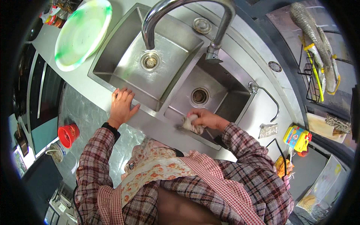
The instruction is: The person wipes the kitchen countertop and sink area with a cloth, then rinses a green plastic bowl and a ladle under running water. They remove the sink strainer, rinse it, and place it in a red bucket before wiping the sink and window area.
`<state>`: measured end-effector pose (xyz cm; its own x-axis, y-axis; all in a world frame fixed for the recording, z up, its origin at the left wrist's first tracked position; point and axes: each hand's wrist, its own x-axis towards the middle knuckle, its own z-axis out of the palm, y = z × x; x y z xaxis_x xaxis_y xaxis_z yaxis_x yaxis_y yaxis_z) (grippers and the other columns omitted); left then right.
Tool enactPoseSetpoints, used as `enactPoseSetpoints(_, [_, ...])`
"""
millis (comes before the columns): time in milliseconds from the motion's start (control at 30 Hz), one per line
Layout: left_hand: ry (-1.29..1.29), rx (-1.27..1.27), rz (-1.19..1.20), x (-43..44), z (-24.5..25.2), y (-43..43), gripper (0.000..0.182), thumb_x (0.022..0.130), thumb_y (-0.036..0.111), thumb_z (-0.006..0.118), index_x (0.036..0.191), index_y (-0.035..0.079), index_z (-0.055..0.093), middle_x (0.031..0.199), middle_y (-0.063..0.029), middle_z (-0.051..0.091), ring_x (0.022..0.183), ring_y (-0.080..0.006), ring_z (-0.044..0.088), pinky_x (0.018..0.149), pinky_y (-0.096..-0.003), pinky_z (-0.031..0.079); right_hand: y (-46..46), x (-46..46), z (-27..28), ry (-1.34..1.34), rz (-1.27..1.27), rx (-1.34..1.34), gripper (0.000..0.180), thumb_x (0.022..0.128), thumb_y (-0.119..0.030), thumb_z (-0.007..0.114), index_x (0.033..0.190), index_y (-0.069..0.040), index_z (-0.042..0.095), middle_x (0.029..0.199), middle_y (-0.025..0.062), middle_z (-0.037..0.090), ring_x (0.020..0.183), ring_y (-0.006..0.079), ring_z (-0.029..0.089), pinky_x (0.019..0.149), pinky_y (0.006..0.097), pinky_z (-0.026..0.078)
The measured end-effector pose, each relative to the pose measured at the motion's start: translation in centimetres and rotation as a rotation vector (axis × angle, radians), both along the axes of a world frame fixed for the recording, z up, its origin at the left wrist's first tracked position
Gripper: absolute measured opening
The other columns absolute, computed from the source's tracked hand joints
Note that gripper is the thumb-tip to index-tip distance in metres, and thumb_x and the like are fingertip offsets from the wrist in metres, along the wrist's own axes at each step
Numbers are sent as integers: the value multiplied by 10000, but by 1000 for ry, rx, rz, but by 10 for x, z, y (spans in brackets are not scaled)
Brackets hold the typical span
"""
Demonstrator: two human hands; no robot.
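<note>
My right hand (pixel 206 119) grips a bunched, pale cloth (pixel 192 123) at the front edge of the smaller basin of a stainless steel double sink (pixel 157 111). The cloth looks slightly blurred. Resting on the sink's front rim by the larger basin, my left hand (pixel 122 104) has its fingers spread and holds nothing. A tall curved chrome faucet (pixel 215 50) stands behind the divider, its spout over the larger basin. Both basins show round drains, one strainer (pixel 150 61) in the larger and one drain (pixel 199 96) in the smaller.
A green and white plastic basin (pixel 84 35) sits on the counter at left. A small curved tap (pixel 270 98), a silvery scrubber packet (pixel 268 130) and a yellow tub (pixel 296 138) are at right. Below the counter, on the left, is a red bucket (pixel 69 135). Fish-shaped items (pixel 312 31) lie at upper right.
</note>
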<state>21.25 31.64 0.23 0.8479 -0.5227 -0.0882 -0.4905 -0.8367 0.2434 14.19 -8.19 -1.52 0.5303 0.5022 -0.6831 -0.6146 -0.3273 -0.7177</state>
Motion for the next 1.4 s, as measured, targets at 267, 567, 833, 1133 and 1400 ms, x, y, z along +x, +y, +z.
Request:
enactPoseSetpoints(267, [-2,-24,-1,-7,-6,4,508,789,374,689,1162,48,578,1240,-120,552,1275,-312,432,1099,-519,235,-55,102,31,-1069,-693,-715,419,796,-51,651,1206,-80,574,1144,172,596,952,270,622,798,351,516])
enactPoseSetpoints(567, [-26,-37,-45,3,-1,-1,496,793,379,669,1153,50,579,1215,-123,552,1262,-321,433,1095,-515,237,-55,170,-11,-1409,-518,-898,428,742,-66,661,1167,-69,612,1213,127,602,1097,365,542,940,454,446])
enactPoseSetpoints(833, [-63,-70,-83,-1,-1,-3,461,816,353,645,1147,40,568,1213,-135,546,1251,-346,431,1111,-524,216,-65,162,-12,-1400,-519,-875,385,719,-111,717,1100,-109,662,1176,86,628,1075,323,543,915,437,440])
enactPoseSetpoints(1133, [18,-41,-63,1,0,1,508,820,375,635,1173,16,567,1239,-147,541,1278,-351,407,1127,-527,195,-78,205,17,-1537,-459,-1082,312,737,-106,701,1045,-152,691,1109,41,615,1039,305,548,834,403,471])
enactPoseSetpoints(1400, [13,-36,-42,-1,-5,4,501,822,371,632,1169,15,570,1240,-148,544,1279,-350,408,1131,-528,186,-109,165,-5,-1418,-642,-1312,298,797,-10,571,1073,-89,650,1035,162,617,980,356,581,876,443,473])
